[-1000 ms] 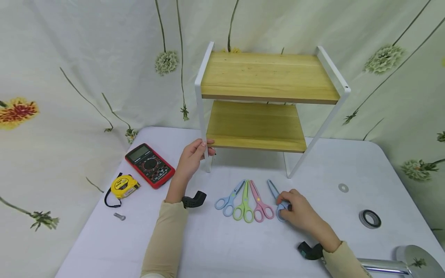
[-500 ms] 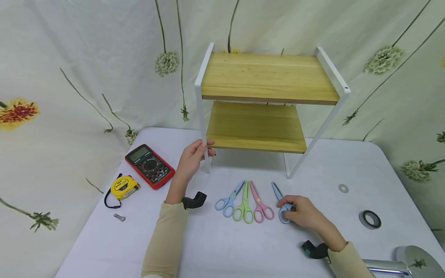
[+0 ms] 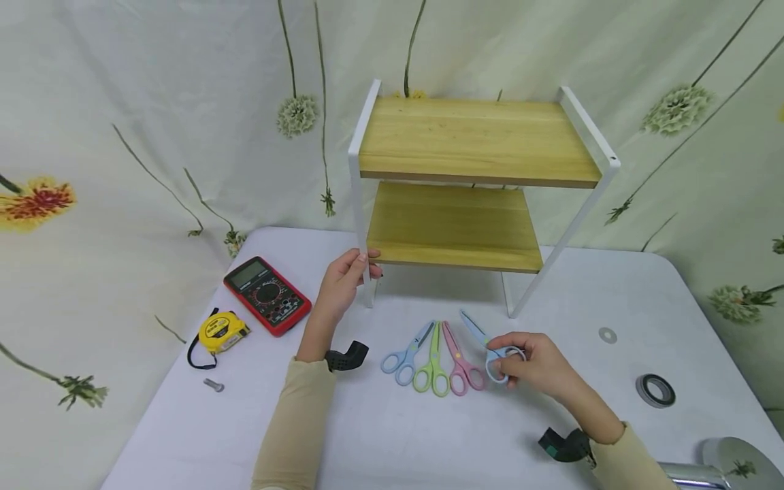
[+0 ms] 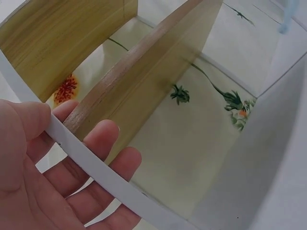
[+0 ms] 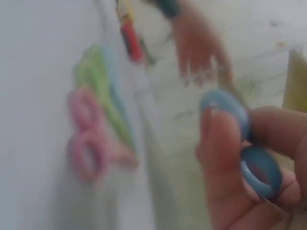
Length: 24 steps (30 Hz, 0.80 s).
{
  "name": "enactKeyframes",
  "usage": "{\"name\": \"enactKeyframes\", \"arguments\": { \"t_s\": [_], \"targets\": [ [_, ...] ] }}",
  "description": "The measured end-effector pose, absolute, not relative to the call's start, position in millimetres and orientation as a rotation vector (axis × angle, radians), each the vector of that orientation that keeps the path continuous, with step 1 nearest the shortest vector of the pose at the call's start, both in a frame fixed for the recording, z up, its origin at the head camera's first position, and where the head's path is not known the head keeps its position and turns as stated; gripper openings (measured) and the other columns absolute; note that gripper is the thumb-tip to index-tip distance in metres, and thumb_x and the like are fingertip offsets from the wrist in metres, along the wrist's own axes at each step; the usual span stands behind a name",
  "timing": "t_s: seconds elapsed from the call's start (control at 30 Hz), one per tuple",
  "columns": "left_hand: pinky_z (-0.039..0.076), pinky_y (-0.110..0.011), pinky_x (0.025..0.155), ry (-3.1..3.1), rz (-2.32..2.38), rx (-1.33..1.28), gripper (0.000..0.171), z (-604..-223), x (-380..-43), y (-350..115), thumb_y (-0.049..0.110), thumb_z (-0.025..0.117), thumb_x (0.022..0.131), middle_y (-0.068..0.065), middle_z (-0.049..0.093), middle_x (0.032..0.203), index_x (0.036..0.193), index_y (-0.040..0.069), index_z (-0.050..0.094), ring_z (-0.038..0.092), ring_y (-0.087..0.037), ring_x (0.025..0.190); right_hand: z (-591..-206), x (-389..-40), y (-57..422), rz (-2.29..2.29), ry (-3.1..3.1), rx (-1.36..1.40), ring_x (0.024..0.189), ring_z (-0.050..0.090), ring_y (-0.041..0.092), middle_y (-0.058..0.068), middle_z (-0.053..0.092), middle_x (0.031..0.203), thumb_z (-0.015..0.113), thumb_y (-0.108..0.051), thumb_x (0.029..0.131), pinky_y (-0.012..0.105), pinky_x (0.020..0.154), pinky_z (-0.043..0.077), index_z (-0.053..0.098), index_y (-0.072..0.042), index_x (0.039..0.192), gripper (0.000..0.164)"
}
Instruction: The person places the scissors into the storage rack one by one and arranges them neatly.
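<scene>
My left hand [image 3: 343, 282] holds the white front left leg of a two-tier wooden shelf [image 3: 453, 228], with thumb and fingers on either side of it at the lower board. In the left wrist view the leg [image 4: 91, 167] crosses between thumb and fingers. My right hand [image 3: 539, 364] pinches blue scissors [image 3: 477, 331] by the handle loops, their blades pointing up-left. The blurred right wrist view shows those blue loops [image 5: 261, 172] between thumb and fingers, off the table. Left of them lie pink scissors [image 3: 459, 361], green scissors [image 3: 434, 354] and another blue pair [image 3: 407, 355], side by side.
On the left lie a red multimeter [image 3: 267, 295], a yellow tape measure [image 3: 222, 332] and a bolt [image 3: 214, 385]. A washer [image 3: 608, 335], a roll of black tape [image 3: 655, 390] and a shiny metal stand [image 3: 731, 463] are on the right. Patterned cloth hangs behind the table.
My right hand shifted slightly right with the blue scissors, then raised them off the table and tilted the blades farther left. The left hand stays on the shelf leg.
</scene>
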State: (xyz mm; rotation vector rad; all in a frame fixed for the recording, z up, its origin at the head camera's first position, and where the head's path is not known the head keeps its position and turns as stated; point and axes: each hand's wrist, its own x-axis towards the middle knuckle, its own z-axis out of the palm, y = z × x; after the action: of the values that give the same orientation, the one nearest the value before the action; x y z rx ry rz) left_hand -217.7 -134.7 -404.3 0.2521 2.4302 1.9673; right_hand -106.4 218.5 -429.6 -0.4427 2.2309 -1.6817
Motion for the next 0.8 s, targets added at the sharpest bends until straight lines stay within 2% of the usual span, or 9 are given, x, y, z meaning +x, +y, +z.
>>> {"name": "enactKeyframes", "arguments": {
  "t_s": [0.03,0.1,0.2,0.3,0.37,0.43,0.53,0.63,0.8],
  "targets": [
    [0.045,-0.046,0.098,2.431,1.968,0.255,0.036,-404.7,-217.6,-134.3,0.027,0.042,0.111,-0.022,0.069,0.107,0.128,0.003,0.063,0.061,-0.016,0.099,-420.5,-106.4,217.0,-1.732,2.165,-0.481,0.061,0.062,0.003,-0.007,0.069,0.075,0.065,0.004,0.091,0.027,0.059,0.058,0.058,0.021,0.121,0.035],
    [0.046,-0.044,0.097,2.440,1.966,0.259,0.036,-404.8,-217.4,-133.6,0.027,0.042,0.111,-0.021,0.069,0.106,0.127,0.003,0.064,0.061,-0.017,0.099,-400.1,-108.3,213.7,-1.812,2.043,-0.612,0.067,0.064,0.002,-0.008,0.071,0.081,0.065,0.005,0.092,0.026,0.063,0.059,0.060,0.016,0.125,0.036],
    [0.046,-0.040,0.096,2.450,1.961,0.262,0.036,-404.8,-217.4,-133.5,0.027,0.042,0.111,-0.020,0.070,0.105,0.127,0.004,0.064,0.061,-0.017,0.099,-363.9,-113.6,206.6,-1.865,1.888,-0.863,0.078,0.063,-0.001,-0.009,0.069,0.091,0.067,0.009,0.090,0.022,0.069,0.059,0.065,-0.003,0.132,0.043],
    [0.046,-0.039,0.095,2.451,1.957,0.268,0.036,-405.3,-217.2,-133.8,0.027,0.042,0.111,-0.022,0.069,0.106,0.127,0.003,0.064,0.061,-0.016,0.098,-324.4,-119.6,195.7,-1.845,1.856,-1.095,0.083,0.057,0.003,-0.009,0.064,0.097,0.070,0.013,0.086,0.019,0.064,0.054,0.066,-0.019,0.133,0.057],
    [0.045,-0.039,0.094,2.447,1.965,0.273,0.036,-404.8,-217.0,-133.6,0.027,0.042,0.111,-0.024,0.069,0.107,0.127,0.003,0.064,0.061,-0.016,0.098,-296.5,-123.1,185.7,-1.818,1.909,-1.216,0.084,0.052,0.009,-0.007,0.061,0.097,0.072,0.014,0.084,0.021,0.057,0.049,0.066,-0.021,0.133,0.061],
    [0.045,-0.038,0.093,2.448,1.968,0.273,0.037,-405.2,-217.0,-133.5,0.027,0.041,0.111,-0.025,0.068,0.107,0.126,0.002,0.064,0.061,-0.015,0.097,-271.0,-128.0,174.7,-1.803,2.022,-1.307,0.082,0.049,0.014,-0.006,0.061,0.095,0.076,0.011,0.082,0.024,0.052,0.044,0.069,-0.017,0.130,0.056],
    [0.046,-0.040,0.094,2.446,1.975,0.265,0.037,-405.8,-217.1,-133.4,0.027,0.041,0.111,-0.025,0.068,0.107,0.126,0.002,0.064,0.061,-0.014,0.096,-236.7,-140.7,157.0,-1.762,2.284,-1.335,0.079,0.050,0.016,-0.002,0.065,0.092,0.081,0.006,0.080,0.026,0.056,0.043,0.071,-0.006,0.124,0.047],
    [0.046,-0.042,0.095,2.451,1.974,0.261,0.037,-406.3,-217.6,-133.4,0.028,0.041,0.111,-0.023,0.069,0.107,0.126,0.003,0.064,0.061,-0.013,0.096,-210.9,-161.7,138.0,-1.640,2.607,-1.196,0.076,0.053,0.017,0.005,0.069,0.092,0.082,-0.001,0.081,0.021,0.061,0.045,0.071,0.001,0.123,0.043],
    [0.045,-0.047,0.096,2.440,1.987,0.277,0.037,-405.9,-218.2,-132.7,0.029,0.042,0.111,-0.018,0.070,0.102,0.125,0.004,0.065,0.062,-0.013,0.097,-185.9,-203.5,108.9,-1.288,2.915,-0.953,0.077,0.059,0.017,0.011,0.072,0.105,0.081,-0.018,0.087,0.017,0.066,0.047,0.068,-0.005,0.129,0.046]
  ]
}}
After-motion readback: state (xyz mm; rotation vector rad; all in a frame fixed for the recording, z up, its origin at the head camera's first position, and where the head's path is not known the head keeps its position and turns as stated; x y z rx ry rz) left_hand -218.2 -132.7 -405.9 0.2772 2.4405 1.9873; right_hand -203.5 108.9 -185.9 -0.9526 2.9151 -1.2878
